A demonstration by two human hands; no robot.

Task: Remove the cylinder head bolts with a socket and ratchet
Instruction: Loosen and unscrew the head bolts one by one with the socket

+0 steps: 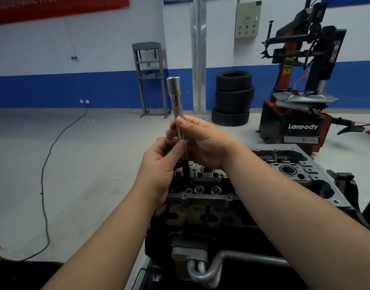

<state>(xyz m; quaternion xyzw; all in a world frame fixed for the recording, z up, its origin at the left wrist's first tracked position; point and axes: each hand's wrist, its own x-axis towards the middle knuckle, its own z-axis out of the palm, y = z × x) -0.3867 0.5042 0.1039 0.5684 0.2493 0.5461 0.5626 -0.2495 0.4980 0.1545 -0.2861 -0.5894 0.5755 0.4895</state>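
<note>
We hold the socket tool (175, 105) upright in front of us, above the cylinder head (211, 181). Our right hand (203, 143) has its fingers curled around the silver shaft, and our left hand (161, 164) pinches the lower part, where a black piece, maybe a bolt or an extension, comes out below the fingers. We cannot tell which one it is. The wide socket end points up, well above our fingertips.

We judge that we are between bolts: the next move needs the tool freed and seated straight down on the next bolt.

Under our hands the engine stands on a dark stand. Beyond the fingers we see a pale floor with a black cable (46, 185), stacked tyres (233, 98), a grey press frame (149, 76) and a tyre changer (301, 101).
</note>
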